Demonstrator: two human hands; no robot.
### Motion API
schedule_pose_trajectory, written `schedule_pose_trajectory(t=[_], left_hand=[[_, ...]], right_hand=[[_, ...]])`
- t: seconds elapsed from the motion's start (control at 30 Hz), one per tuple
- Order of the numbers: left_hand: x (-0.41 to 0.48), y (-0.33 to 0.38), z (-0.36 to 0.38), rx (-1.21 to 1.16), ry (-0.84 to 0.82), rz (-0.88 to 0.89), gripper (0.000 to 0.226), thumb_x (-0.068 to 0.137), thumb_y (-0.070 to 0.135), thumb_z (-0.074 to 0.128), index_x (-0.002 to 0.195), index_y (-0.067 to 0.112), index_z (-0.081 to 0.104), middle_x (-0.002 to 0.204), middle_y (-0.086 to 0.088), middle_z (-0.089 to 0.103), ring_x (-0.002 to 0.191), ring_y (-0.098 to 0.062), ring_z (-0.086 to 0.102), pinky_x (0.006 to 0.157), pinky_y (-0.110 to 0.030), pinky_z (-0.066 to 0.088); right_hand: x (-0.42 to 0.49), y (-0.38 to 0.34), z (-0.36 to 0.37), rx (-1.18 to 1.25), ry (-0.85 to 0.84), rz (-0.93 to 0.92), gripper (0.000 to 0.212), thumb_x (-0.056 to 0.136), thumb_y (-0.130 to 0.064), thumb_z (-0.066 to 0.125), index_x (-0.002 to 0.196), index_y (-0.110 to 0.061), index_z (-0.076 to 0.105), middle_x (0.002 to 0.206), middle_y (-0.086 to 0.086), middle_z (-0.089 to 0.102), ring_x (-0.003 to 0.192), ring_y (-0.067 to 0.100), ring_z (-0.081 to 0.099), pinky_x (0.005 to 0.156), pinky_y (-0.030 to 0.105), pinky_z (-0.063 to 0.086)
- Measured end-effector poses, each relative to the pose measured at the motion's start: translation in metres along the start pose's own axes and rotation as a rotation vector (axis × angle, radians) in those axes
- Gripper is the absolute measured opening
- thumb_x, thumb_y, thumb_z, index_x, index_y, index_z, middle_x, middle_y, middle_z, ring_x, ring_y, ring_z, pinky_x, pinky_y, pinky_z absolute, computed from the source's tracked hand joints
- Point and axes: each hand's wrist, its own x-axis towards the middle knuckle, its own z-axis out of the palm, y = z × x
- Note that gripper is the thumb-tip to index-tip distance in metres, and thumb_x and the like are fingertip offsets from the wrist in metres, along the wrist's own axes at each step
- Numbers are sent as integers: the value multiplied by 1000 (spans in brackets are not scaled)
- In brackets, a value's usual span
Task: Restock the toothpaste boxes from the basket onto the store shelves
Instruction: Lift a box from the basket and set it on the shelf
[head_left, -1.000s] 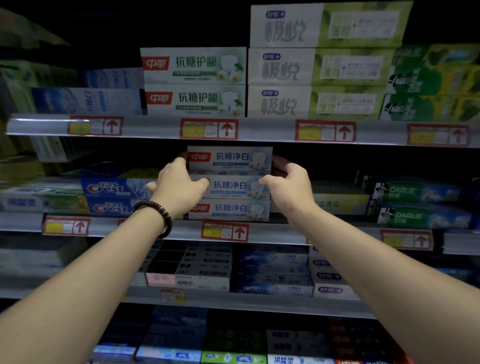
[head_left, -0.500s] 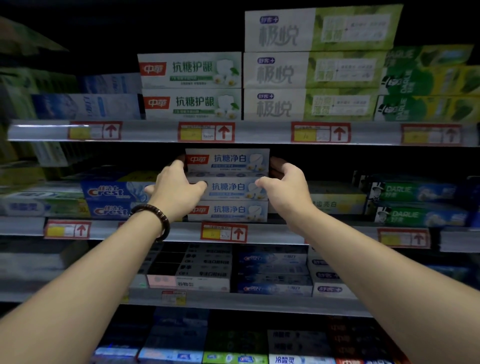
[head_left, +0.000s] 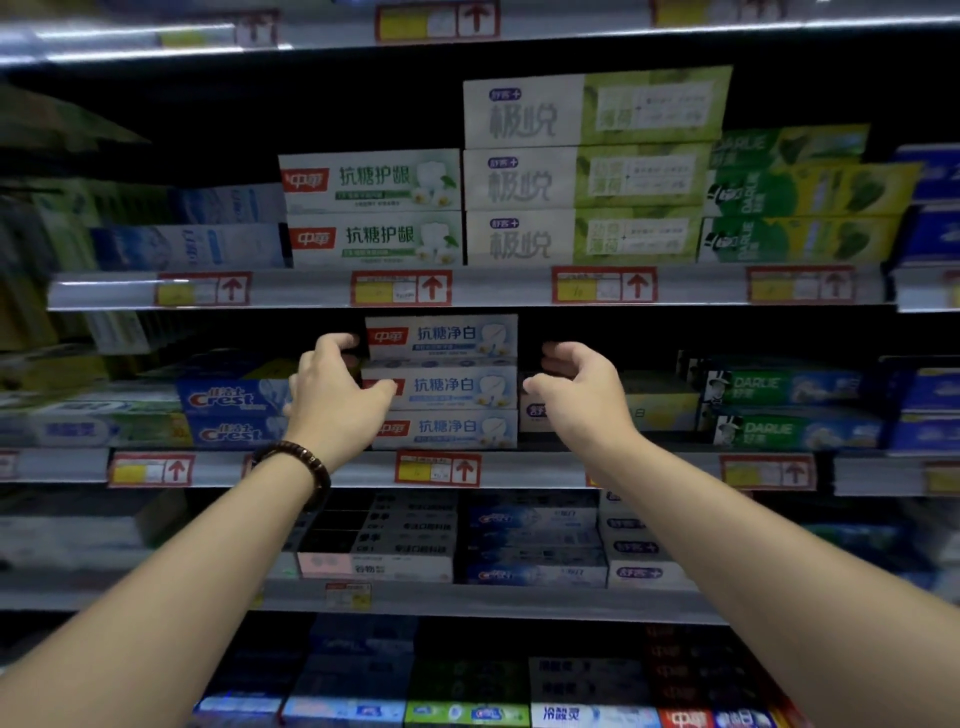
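Three white-and-blue toothpaste boxes are stacked on the middle shelf (head_left: 545, 467): top box (head_left: 441, 335), middle box (head_left: 447, 387) and bottom box (head_left: 447, 428). My left hand (head_left: 332, 400) is at the stack's left end, with its thumb over the front of the middle box. Its fingers curl loosely beside the top box. My right hand (head_left: 582, 389) hovers just off the stack's right end, fingers loosely curled, with a small gap to the boxes. The basket is out of view.
Crest boxes (head_left: 234, 400) lie left of the stack, with a yellow box (head_left: 660, 410) and Darlie boxes (head_left: 779, 389) to the right. The shelf above holds white-green boxes (head_left: 371, 208) and taller stacks (head_left: 587, 176). The shelves below are packed with more boxes (head_left: 530, 545).
My right hand has come off the stack's right end, leaving a gap. My left hand's grip has loosened. The camera has tilted upward.
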Motion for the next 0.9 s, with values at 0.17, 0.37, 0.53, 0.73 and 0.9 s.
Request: schedule_pose_trajectory(t=[0.17,0.37,0.53,0.73,0.9], left_hand=[[-25,2,-6,-124,-10,-51,54,88,30,80,134,28,51,124,5,59,119,-20,58,102,-49,53],[-77,12,-2,-204,-87,-50,50,91,24,78,134,25,51,116,6,61,106,-16,62,91,-37,53],[-127,20,1,-250,-203,-43,42,96,24,73,130,31,50,115,11,63,95,-6,64,72,-22,49],[-181,26,13,-284,-298,-84,42,94,25,75,129,31,53,112,11,67,91,-10,67,71,-24,48],[-221,24,28,-312,-358,-93,39,96,25,72,128,31,51,110,12,67,91,-10,67,68,-23,50]], right_hand=[[-27,0,-14,-16,-46,36,53,96,-16,76,146,-20,58,130,-4,65,121,15,62,93,24,49],[-69,-3,-34,-45,-137,45,51,97,-20,75,145,-22,57,129,-6,65,117,11,62,90,22,45],[-105,5,-60,-42,-174,69,49,100,-22,71,147,-24,56,124,-9,68,115,10,65,100,34,53],[-147,25,-88,17,-233,153,50,101,-21,72,147,-25,54,121,-6,71,112,12,68,102,41,57],[-182,51,-101,24,-225,182,45,101,-23,72,144,-27,57,118,-8,74,110,9,70,104,44,57]])
